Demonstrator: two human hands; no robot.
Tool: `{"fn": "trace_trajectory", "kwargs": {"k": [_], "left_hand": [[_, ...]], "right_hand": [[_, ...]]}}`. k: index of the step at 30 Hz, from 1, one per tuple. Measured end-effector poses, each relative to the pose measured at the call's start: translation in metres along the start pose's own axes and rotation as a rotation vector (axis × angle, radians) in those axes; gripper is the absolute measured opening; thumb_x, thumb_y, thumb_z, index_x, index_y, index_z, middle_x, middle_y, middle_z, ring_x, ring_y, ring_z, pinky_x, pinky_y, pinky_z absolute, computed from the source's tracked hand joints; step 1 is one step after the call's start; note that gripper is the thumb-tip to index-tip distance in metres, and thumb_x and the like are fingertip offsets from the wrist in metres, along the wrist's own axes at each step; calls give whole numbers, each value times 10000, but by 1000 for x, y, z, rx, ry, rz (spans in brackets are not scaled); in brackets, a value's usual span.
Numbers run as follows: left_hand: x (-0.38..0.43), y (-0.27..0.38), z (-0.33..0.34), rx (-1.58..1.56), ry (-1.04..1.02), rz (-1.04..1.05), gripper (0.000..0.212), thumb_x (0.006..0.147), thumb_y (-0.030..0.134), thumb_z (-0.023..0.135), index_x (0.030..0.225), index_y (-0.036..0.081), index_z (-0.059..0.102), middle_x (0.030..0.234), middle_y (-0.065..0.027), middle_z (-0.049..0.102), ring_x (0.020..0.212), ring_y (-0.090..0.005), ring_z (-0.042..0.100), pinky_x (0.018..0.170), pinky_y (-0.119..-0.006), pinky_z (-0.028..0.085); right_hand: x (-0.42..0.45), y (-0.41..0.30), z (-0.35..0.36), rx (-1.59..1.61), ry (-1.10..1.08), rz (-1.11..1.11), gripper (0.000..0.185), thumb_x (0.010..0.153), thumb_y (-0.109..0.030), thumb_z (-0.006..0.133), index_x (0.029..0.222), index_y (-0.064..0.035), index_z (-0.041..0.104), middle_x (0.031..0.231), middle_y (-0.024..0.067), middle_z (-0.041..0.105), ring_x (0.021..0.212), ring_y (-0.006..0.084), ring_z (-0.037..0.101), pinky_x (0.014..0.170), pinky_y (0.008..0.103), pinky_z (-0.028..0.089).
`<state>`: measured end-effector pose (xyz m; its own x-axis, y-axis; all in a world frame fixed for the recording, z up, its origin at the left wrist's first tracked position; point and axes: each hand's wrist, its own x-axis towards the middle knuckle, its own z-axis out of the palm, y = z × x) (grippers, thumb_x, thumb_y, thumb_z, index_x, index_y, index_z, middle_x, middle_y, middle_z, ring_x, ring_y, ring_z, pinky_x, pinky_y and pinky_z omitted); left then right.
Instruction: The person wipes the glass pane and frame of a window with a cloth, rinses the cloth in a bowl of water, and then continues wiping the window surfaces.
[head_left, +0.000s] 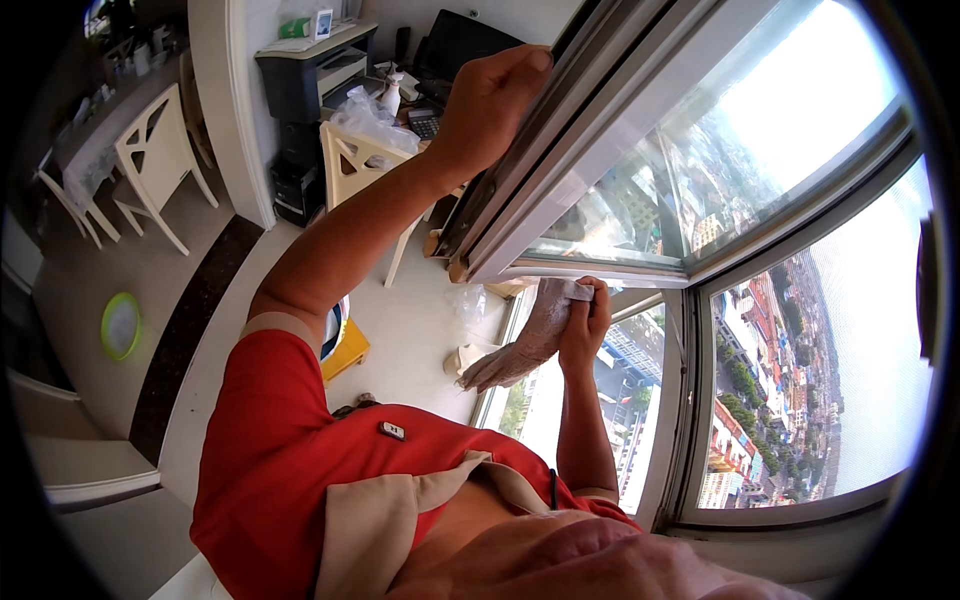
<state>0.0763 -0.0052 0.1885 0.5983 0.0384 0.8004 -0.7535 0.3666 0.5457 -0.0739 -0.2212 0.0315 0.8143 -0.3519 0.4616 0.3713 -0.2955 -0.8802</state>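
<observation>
A greyish, rumpled cloth (544, 330) hangs from my right hand (585, 322), pinched between thumb and fingers. Its upper end lies by the lower rail (600, 271) of a white-framed glass window sash; its loose end droops to the left. Higher up, my left hand (487, 105) is raised with curled fingers, gripping the edge of the window frame (555, 142) with the thumb on top. Its fingertips are partly hidden. The glass pane (637, 202) shows reflections and bright sky.
Beyond the panes, a screened window (780, 375) looks far down on buildings. A white chair (360, 161) bearing a plastic bag stands by a desk with a spray bottle (391, 94) and a monitor (465, 49). A yellow stool (346, 352) is near my left side.
</observation>
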Motion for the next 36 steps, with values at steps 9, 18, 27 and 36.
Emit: {"fn": "trace_trajectory", "kwargs": {"k": [9, 18, 27, 36], "left_hand": [[-63, 70, 40, -131, -216, -87, 446, 1028, 445, 422, 1021, 37, 600, 709, 71, 478, 683, -18, 374, 619, -212, 337], [-102, 98, 85, -205, -463, 121, 542, 1040, 340, 345, 1464, 2, 338, 1438, -209, 424, 1345, -313, 405, 1105, -397, 307], [-132, 118, 137, -631, -617, -29, 596, 1025, 341, 341, 1501, -3, 237, 1553, -178, 255, 1454, -289, 213, 1158, -406, 209], [-152, 118, 154, -989, -772, -435, 553, 1025, 248, 308, 1536, 82, 180, 1578, -95, 231, 1409, -209, 311, 1142, -329, 283]], "right_hand": [[-54, -82, -60, 476, 305, 23, 224, 882, -7, 350, 944, -58, 560, 971, 47, 549, 853, 141, 542, 777, 271, 483], [-122, -187, -67, 380, 543, -75, 219, 900, -180, 439, 1050, -39, 516, 1036, 71, 505, 890, 153, 528, 786, 285, 445], [-104, -235, -19, -645, 911, -969, 261, 860, -81, 657, 1089, -20, 547, 1001, 148, 512, 875, 237, 524, 772, 331, 429], [-136, -196, -12, -961, 876, -674, 372, 736, 70, 691, 1100, 3, 649, 1025, 161, 528, 877, 273, 558, 741, 341, 467]]}}
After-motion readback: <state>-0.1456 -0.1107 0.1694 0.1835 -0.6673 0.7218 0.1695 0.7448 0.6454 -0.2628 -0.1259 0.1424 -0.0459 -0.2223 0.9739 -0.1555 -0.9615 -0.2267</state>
